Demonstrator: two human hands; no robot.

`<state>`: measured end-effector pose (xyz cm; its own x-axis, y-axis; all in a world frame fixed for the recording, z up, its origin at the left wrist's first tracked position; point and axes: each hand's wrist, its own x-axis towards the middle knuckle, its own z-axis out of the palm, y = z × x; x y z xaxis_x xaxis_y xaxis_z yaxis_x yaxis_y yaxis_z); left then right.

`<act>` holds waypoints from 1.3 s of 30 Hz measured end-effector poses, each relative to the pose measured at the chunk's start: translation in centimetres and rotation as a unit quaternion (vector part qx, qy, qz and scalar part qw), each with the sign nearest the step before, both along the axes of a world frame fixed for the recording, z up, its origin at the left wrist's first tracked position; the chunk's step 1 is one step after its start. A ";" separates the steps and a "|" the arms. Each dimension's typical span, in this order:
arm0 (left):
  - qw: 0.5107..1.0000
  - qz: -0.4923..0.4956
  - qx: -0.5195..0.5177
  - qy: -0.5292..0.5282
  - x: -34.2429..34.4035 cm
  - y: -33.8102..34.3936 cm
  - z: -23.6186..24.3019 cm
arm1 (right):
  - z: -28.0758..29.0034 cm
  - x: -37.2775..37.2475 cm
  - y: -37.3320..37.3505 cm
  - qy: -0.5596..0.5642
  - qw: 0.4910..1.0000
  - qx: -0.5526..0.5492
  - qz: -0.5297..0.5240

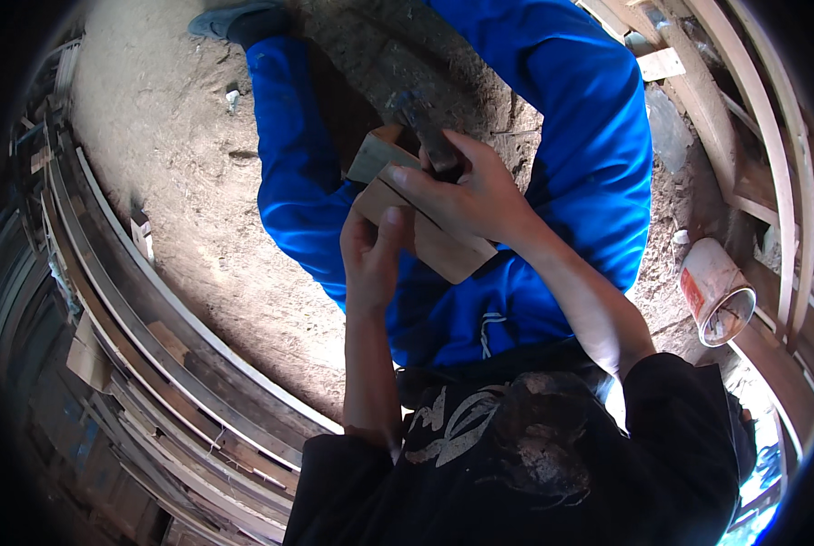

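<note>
A small wooden assembly of joined boards [452, 257], box-like with an opening at its far end, is held above my lap. My left hand [372, 250] grips its near left side, thumb lying on the top face. My right hand [480, 187] is closed around the dark handle of a hammer [439, 150], whose head points away from me and is partly lost in shadow. The thumb of that hand also presses on the boards near a dark gap between them. The underside of the assembly is hidden.
Bare earth floor [188, 209] surrounds my blue-trousered legs [580, 155]. To the left lie long stacked planks [188, 328]. A tipped white bucket [712, 287] lies at the right, beside curved-looking timber [698, 100]. A small wood offcut [143, 237] is near the planks.
</note>
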<state>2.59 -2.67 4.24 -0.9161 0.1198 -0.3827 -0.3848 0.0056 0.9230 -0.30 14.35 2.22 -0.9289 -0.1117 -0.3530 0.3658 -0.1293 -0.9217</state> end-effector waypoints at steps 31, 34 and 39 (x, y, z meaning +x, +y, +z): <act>0.830 0.143 -0.506 0.187 -7.5 1.6 -12.6 | -0.2 1.0 3.2 0.123 0.987 0.091 0.054; 0.869 0.171 -0.437 0.157 -8.6 0.5 -12.6 | 0.0 1.4 2.7 0.106 0.987 0.096 0.076; 0.815 0.213 -0.506 0.185 -8.9 1.2 -14.0 | -0.4 2.5 2.5 0.109 0.981 0.113 0.117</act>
<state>-6.28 -1.50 -9.77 -0.8675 -0.4446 0.2232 -0.2469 0.7743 0.5826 2.21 16.86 1.83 -0.9433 -0.2726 -0.1895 0.1526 0.1508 -0.9767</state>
